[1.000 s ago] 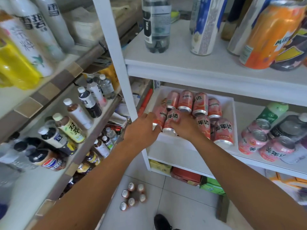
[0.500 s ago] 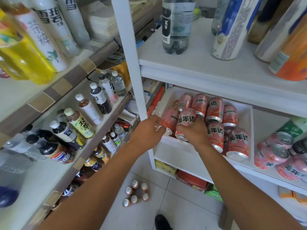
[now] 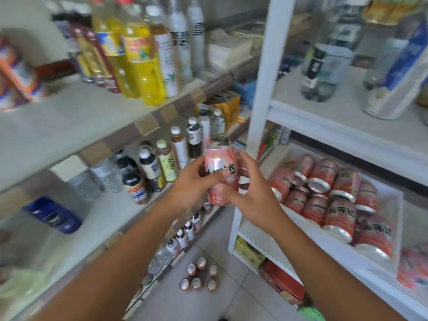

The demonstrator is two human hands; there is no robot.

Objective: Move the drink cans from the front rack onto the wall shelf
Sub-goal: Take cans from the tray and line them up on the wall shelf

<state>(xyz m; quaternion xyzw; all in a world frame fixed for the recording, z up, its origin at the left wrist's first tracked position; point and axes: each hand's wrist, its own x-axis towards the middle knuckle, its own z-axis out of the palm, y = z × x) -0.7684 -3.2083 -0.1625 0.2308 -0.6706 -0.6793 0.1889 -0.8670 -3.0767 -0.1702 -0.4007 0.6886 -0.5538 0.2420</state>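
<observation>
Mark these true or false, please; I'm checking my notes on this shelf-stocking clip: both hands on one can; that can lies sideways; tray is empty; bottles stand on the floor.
1. Both hands hold one pink can. True: left hand and right hand grip it.
2. That can lies sideways. False: it is upright.
3. The white tray is empty. False: many cans lie in it.
4. Small bottles stand on the floor. True.
</observation>
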